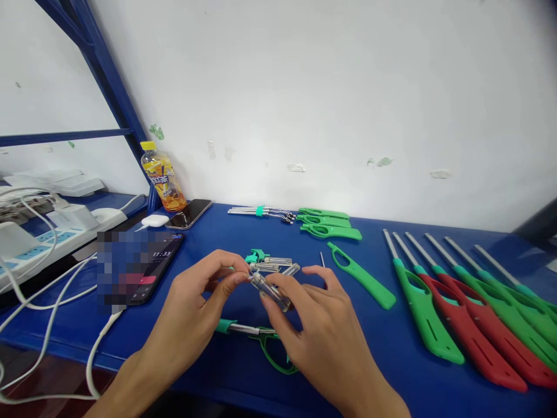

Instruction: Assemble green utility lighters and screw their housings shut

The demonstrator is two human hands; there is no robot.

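My left hand (198,305) and my right hand (313,325) meet over the blue table (226,238), both pinching a small clear plastic lighter insert (270,290) between thumb and fingertips. Just behind it lie a few more clear inserts (274,265) and a teal plastic piece (256,255). Under my hands lies a green half-shell of a lighter with a metal tube and teal collar (243,329). A single green lighter shell (361,281) lies to the right.
Several finished green and red long-nosed lighters (470,307) lie in a row at right. Green shells (326,223) and metal tubes (261,212) sit near the wall. At left are two phones (152,273), a bottle (163,177), a white case, a power strip (39,238) and cables.
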